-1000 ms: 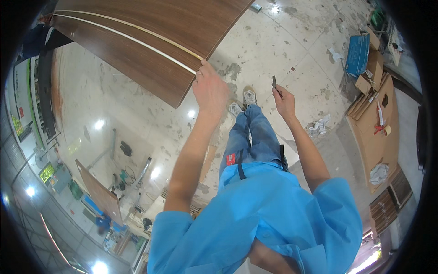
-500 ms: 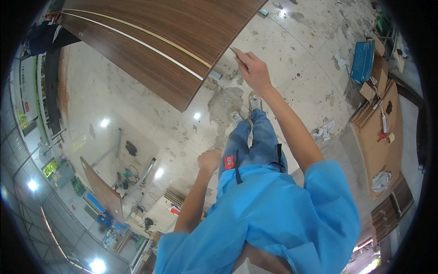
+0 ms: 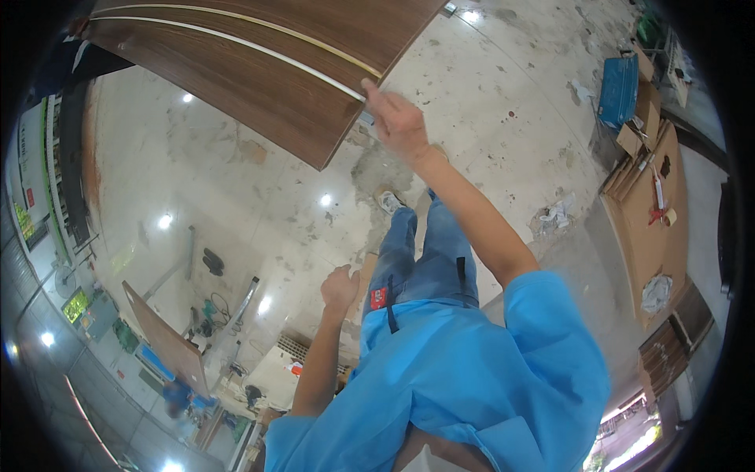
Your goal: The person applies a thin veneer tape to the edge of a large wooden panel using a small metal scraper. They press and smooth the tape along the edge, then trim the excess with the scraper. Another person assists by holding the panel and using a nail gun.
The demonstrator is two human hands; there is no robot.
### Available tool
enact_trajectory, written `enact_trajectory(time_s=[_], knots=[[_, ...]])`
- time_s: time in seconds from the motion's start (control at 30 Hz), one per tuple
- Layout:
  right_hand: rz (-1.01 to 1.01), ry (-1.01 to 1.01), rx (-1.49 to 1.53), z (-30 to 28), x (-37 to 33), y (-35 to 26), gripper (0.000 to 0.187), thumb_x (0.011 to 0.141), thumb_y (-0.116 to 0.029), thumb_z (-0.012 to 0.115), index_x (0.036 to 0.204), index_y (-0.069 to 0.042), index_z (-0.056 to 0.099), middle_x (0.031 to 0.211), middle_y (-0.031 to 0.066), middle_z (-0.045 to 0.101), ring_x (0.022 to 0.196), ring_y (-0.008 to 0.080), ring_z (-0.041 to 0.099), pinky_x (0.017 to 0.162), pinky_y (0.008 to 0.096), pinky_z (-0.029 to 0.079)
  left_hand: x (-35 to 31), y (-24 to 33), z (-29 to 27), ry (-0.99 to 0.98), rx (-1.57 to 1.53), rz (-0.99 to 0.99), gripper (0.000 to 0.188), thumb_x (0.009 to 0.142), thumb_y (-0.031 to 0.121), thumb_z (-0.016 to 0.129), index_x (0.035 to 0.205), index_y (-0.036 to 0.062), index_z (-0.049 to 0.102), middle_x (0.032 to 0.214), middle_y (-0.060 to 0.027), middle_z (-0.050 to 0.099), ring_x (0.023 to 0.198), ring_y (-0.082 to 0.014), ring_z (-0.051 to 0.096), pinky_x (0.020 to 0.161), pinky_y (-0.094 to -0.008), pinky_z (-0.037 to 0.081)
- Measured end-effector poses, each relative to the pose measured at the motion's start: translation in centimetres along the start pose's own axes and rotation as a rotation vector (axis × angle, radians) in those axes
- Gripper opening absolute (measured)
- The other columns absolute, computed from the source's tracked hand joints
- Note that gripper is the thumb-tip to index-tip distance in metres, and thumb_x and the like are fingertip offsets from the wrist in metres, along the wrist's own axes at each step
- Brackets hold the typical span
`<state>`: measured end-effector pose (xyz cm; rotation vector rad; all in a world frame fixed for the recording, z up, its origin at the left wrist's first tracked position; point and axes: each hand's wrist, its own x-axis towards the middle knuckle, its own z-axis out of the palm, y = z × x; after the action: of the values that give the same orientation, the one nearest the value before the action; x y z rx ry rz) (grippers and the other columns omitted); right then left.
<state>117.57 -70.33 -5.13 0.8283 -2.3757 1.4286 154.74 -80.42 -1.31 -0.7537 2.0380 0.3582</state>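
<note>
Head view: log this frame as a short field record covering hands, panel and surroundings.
Right hand: raised, fingertips at the end of the pale edge strip
Left hand: lowered near the hip, loosely closed, nothing visible in it
Wood panel: dark brown, large
Floor: pale, stained
Cardboard sheet: right side, small items on it
Blue case: upper right
</note>
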Motion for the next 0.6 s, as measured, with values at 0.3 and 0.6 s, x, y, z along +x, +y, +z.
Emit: enact_trajectory(time_s=[0.3, 0.6], knots=[[0.122, 0.003, -0.112, 0.0, 1.4, 1.8, 0.058, 0.086, -0.001, 0.068, 0.142, -0.018, 0.064, 0.085, 0.0077, 0.068, 0.074, 0.0233, 0.067, 0.066, 0.0366, 0.059, -0.7, -8.5, 2.5, -0.021, 0.018, -0.067, 0.049, 0.098, 0.046, 0.056, 0.133, 0.0148, 0.069, 0.127, -0.0141, 0.07, 0.116, -0.0335, 0.068, 0.098, -0.0488, 0.054], [-0.076, 0.021, -0.055, 0.4, -0.5, -2.5, 0.057, 0.088, -0.003, 0.067, 0.143, -0.018, 0.063, 0.083, 0.0081, 0.067, 0.071, 0.0235, 0.065, 0.066, 0.0386, 0.058, -1.2, -11.1, 4.5, -0.037, -0.026, 0.002, 0.047, 0.098, 0.045, 0.057, 0.13, 0.0141, 0.07, 0.125, -0.0155, 0.071, 0.114, -0.0346, 0.069, 0.099, -0.048, 0.053]])
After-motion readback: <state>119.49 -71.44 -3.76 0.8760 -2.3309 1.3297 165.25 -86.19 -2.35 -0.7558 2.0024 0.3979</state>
